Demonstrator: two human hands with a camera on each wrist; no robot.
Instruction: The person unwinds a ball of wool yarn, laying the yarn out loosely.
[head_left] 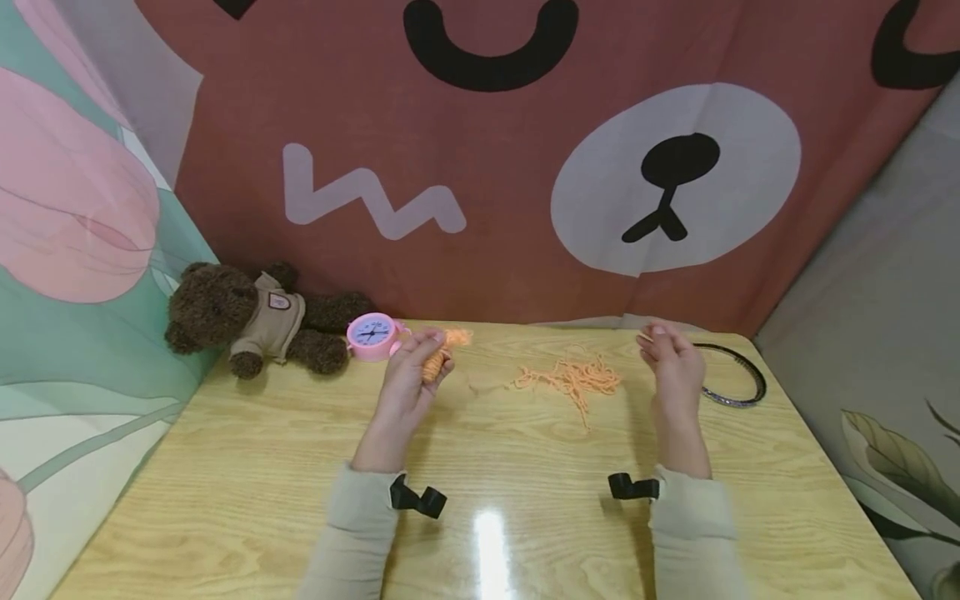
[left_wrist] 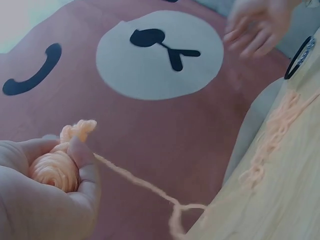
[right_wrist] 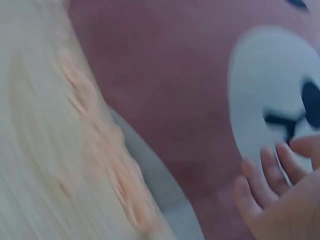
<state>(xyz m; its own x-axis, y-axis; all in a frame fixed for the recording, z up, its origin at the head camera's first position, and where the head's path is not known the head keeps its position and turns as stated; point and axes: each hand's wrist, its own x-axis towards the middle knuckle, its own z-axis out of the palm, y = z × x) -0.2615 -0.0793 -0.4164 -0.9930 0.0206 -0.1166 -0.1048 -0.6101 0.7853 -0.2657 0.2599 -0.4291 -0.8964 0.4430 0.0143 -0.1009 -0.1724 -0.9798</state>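
My left hand point(head_left: 407, 379) grips a small wound ball of orange yarn point(left_wrist: 54, 171), with a tuft of yarn point(left_wrist: 79, 130) sticking out past the thumb. From the ball a single strand point(left_wrist: 134, 178) runs down towards the table. A tangled heap of loose orange yarn point(head_left: 581, 377) lies on the tabletop between both hands. Raised to the right of that heap, my right hand point(head_left: 677, 367) has loosely bent fingers point(right_wrist: 272, 172). Nothing shows between them in the right wrist view, which is blurred.
Beside my left hand stands a pink alarm clock point(head_left: 372, 337), touching a brown teddy bear point(head_left: 273, 321) lying on its side. A dark ring-shaped headband point(head_left: 757, 383) lies behind my right hand. A printed cloth point(head_left: 510, 183) hangs along the wooden table's point(head_left: 525, 467) back edge.
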